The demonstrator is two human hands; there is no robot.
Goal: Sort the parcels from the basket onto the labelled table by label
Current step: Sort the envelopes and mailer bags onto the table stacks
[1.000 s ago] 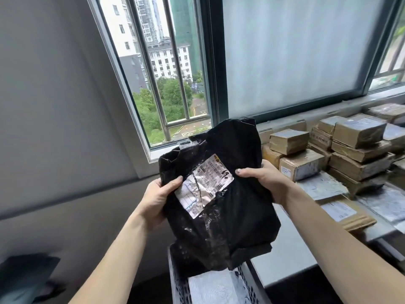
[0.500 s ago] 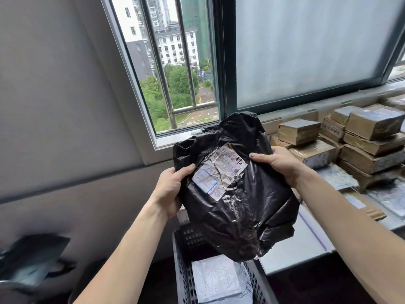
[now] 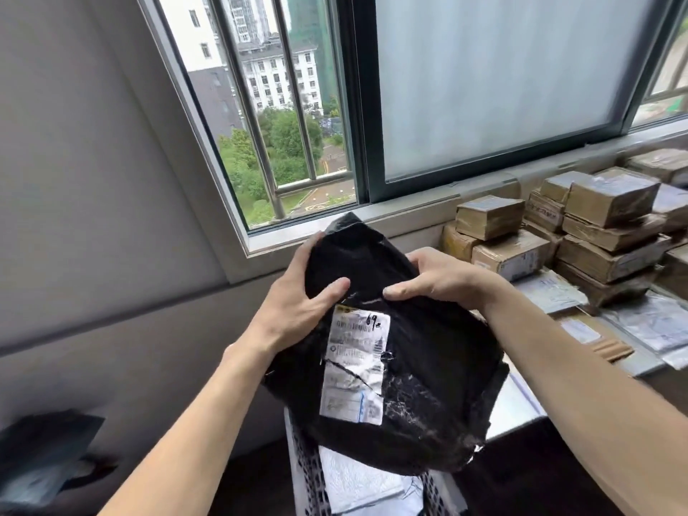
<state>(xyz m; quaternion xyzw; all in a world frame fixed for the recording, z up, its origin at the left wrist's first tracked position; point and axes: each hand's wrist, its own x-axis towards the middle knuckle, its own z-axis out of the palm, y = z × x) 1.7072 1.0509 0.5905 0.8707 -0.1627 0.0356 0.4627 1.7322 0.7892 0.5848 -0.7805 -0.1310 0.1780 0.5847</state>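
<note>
Black poly parcel (image 3: 439, 366): held up in the air between both hands, above the basket; crinkled, with its lower end hanging well below the fingers.
Left hand (image 3: 294, 303): grips the parcel's upper left edge, thumb laid across the front, fingers curled round behind (their tips hidden).
Right hand (image 3: 443, 277): grips the upper right edge, thumb pressed on the front, fingers wrapped over the top.
Shipping label (image 3: 353, 366): white and creased, on the parcel's front just below both thumbs (print too small to read).
Basket (image 3: 303, 463): perforated, grey, beneath the hands; a white mailer (image 3: 353, 482) lies inside.
Table (image 3: 517, 400): right of the right hand's fingers and lower.
Cardboard boxes (image 3: 610, 232): stacked on the table beyond the right hand's fingers, against the window sill.
Flat mailers (image 3: 651, 325): lying on the table just in front of the boxes.
</note>
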